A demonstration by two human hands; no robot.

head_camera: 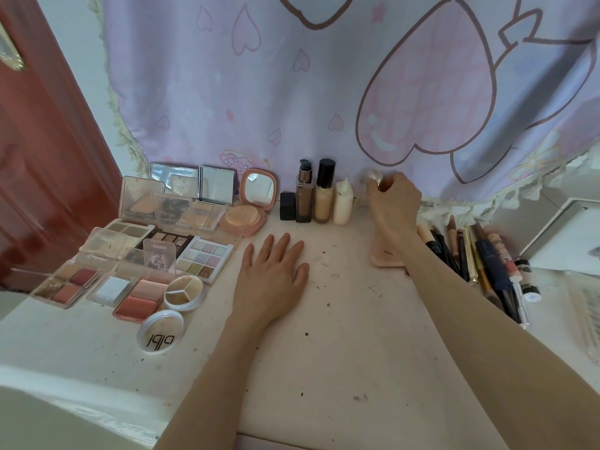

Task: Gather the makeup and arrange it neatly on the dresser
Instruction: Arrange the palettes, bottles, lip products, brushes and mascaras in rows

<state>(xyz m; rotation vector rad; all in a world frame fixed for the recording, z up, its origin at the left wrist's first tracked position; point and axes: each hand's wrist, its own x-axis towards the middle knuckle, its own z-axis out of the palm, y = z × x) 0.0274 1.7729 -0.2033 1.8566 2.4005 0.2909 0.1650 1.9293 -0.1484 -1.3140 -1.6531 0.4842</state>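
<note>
White, scuffed dresser top (324, 319) is the landmark. Left hand (272, 274) lies flat on it near the middle, fingers straight and spread, holding nothing. Right hand (394, 203) is reached to the dresser's back edge, fingers curled round a small pearly white rounded object (373, 177); what it is can't be told. Just left of that hand, along the back edge, stand four bottles in a row: short black square bottle (287, 206), tall brown pump bottle (304, 196), beige foundation bottle with black cap (324, 193), cream white squeeze bottle (343, 203). Left part of the dresser: open eyeshadow and blush palettes (136, 254) packed together, an open round pink compact with mirror (250, 206) at their back right, and a round white jar lid (159, 336) nearest the front. Under the right forearm lies a flat peach pink case (386, 258). Right part: brushes, pencils and tubes (480, 261) lying side by side. Lilac heart-print cloth (292, 92) hangs behind the dresser.
</note>
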